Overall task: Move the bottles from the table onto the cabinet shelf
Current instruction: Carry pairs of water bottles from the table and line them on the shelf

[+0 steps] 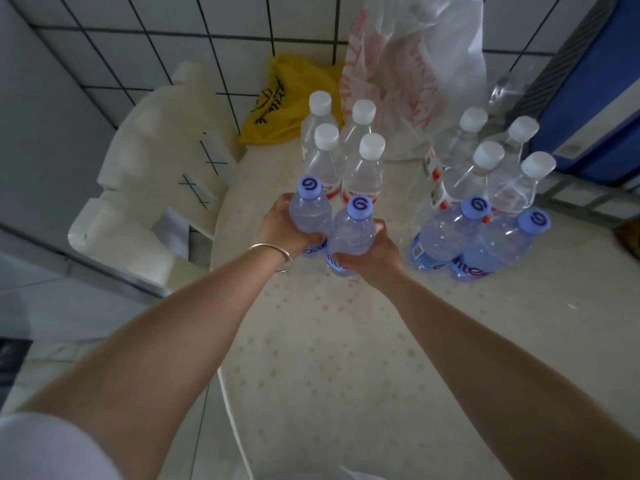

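A person's left hand (pixel 282 226) wraps its fingers round the body of a blue-capped water bottle (pixel 309 216), while the right hand (pixel 372 249) grips a second blue-capped bottle (pixel 353 233) touching the first, both at the near edge of a cloth-covered table (pixel 329 341). A thin bangle (pixel 277 254) circles the left wrist. The step in hand appears to be the pickup: both bottles look seated in the grip, though whether they have left the cloth cannot be told. The next move would call for lifting them straight up, clear of the neighbours, and turning toward the cabinet shelf, which is not in view.

Just beyond the fingertips stand four white-capped bottles (pixel 346 157) with red-and-white labels, their lettering too blurred to read. To the right of the right hand, well apart from its fingers, two more blue-capped bottles (pixel 478 237) stand side by side, with another four white-capped bottles (pixel 491 161) behind them. Each blue cap carries a dark swirl mark; the blue labels show only partial white letters, roughly "ba" and "nte", not enough to name a brand. A yellow bag (pixel 277 112) with black print and a clear plastic bag (pixel 415 81) with faded red print lie at the far edge, both unreadable.
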